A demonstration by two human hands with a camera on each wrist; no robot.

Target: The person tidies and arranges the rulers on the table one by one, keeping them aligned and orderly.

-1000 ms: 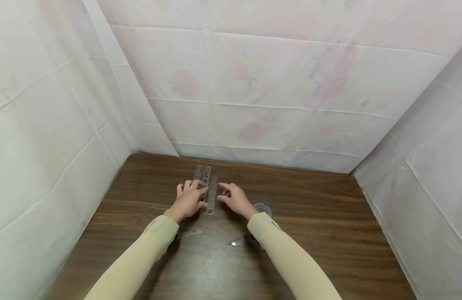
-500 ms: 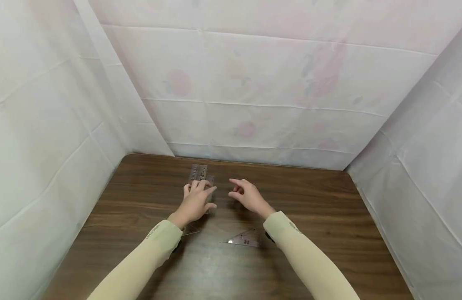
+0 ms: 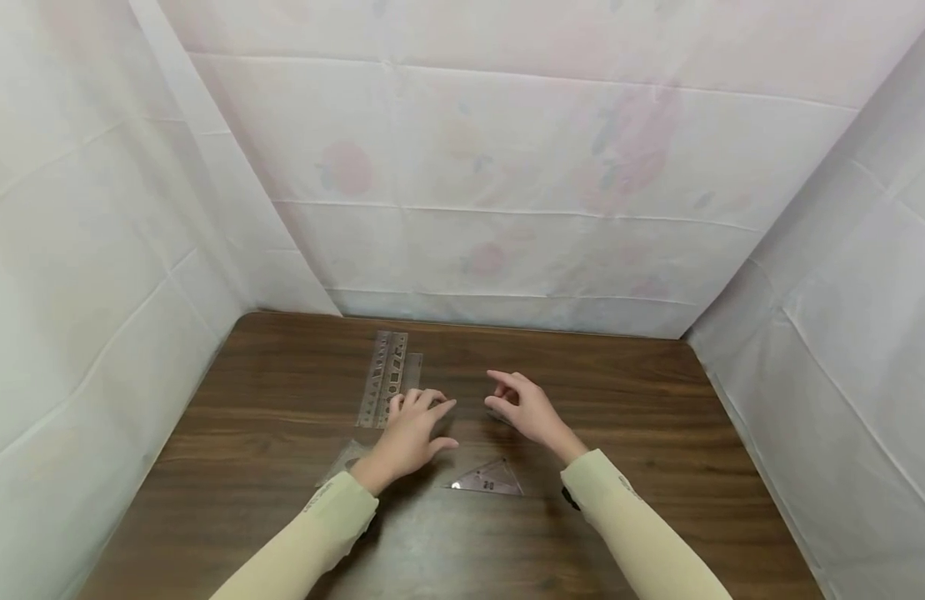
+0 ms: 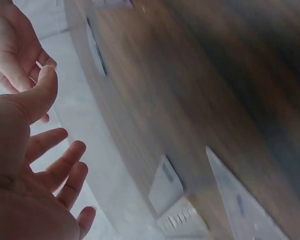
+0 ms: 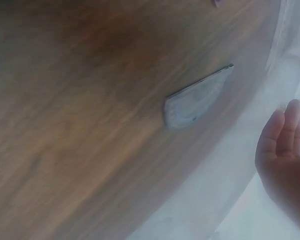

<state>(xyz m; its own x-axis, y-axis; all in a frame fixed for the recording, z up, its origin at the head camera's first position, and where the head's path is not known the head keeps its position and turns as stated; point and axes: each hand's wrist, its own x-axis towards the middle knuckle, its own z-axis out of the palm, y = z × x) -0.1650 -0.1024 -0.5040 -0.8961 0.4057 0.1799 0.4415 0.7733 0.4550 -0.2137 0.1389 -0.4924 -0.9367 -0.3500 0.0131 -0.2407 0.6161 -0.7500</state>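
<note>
My left hand (image 3: 412, 437) hovers over the table with loosely spread fingers and holds nothing, right of the rulers. Several clear plastic rulers lie side by side at the left: a stencil ruler with cut-out shapes (image 3: 392, 375), another along its left side (image 3: 374, 383), and a plainer ruler (image 3: 414, 367) partly behind my hand. My right hand (image 3: 533, 412) is raised farther right, fingers loosely bent, with nothing in them. A clear protractor (image 5: 197, 102) lies flat on the table in the right wrist view; the right hand mostly hides it in the head view.
A pinkish triangular set square (image 3: 491, 478) lies between the forearms. Another clear set square (image 3: 344, 457) is partly covered by the left wrist. The brown wooden table (image 3: 642, 467) is bordered by white cloth walls (image 3: 507, 167) at the back and sides.
My left hand has come off the rulers and moved right and nearer. The right hand has drawn away to the right, uncovering the pinkish set square. The view has shifted slightly.
</note>
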